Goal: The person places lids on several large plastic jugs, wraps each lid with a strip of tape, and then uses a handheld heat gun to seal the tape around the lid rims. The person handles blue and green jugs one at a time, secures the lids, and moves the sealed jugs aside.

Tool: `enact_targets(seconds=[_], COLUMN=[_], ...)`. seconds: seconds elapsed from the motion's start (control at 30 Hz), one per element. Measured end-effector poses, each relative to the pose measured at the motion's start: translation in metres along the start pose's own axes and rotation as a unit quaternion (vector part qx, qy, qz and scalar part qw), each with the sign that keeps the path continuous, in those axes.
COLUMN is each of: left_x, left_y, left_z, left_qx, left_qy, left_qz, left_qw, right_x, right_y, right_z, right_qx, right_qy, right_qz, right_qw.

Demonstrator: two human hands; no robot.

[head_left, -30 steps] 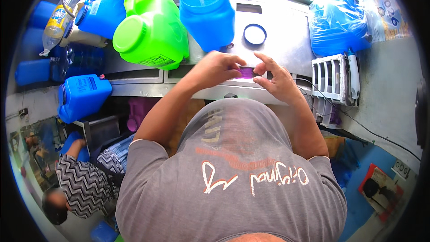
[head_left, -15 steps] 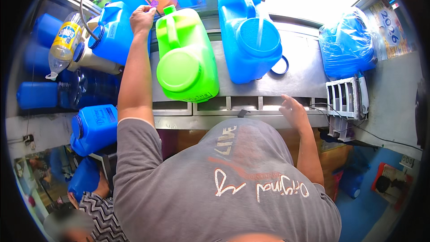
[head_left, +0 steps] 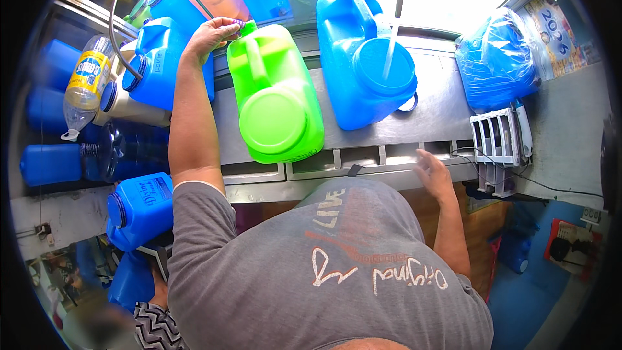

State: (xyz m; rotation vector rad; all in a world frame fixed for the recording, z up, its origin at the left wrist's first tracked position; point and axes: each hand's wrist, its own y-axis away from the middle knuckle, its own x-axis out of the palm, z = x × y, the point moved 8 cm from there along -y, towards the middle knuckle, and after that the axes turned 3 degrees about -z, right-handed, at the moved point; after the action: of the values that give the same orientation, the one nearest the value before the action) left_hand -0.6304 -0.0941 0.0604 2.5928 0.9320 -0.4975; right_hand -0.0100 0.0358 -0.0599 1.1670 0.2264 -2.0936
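My left hand [head_left: 217, 34] reaches forward, thumb and fingers closed in a pinch on a small purple-patterned strip [head_left: 240, 25]. It is right at the spout of a bright green water jug [head_left: 276, 100], which stands on the steel counter with its wide round lid facing me. To the right stands a blue water jug [head_left: 337, 65], a stream of water [head_left: 391, 52] falling at its large round opening. My right hand [head_left: 433, 174] is low at the counter's front edge, fingers loosely bent and apart, with nothing in it. A dark-rimmed lid [head_left: 409, 102] lies partly behind the blue jug.
A blue jug with a grey hose [head_left: 155, 65] sits left, beside a clear bottle [head_left: 87, 81]. Plastic-wrapped blue containers [head_left: 495, 58] and a white rack [head_left: 497, 139] are at the right. A person's patterned sleeve [head_left: 157, 327] shows lower left, near a blue jug [head_left: 139, 210].
My left hand has moved right to the green jug's spout with the purple strip. The view has shifted, so jugs and counter sit lower. My right hand stays near the counter edge.
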Motion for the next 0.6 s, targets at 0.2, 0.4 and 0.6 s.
enact_targets(seconds=[0.2,0.4,0.6], left_x=[0.002,0.016,0.014], left_y=[-0.007,-0.032,-0.036], left_z=[-0.004,-0.003,0.01], left_qx=[0.011,0.07,0.046], left_qy=[-0.029,-0.043,-0.123], left_qz=[0.009,0.028,0.006], left_qw=[0.999,0.996,0.991], right_x=[0.003,0.007,0.004], right_y=[0.002,0.013,0.023], right_z=[0.001,-0.009,-0.015], right_qx=[0.004,0.029,0.051], right_qy=[-0.016,0.004,-0.016], right_qz=[-0.002,0.007,0.0], right_qw=[1.0,1.0,0.999])
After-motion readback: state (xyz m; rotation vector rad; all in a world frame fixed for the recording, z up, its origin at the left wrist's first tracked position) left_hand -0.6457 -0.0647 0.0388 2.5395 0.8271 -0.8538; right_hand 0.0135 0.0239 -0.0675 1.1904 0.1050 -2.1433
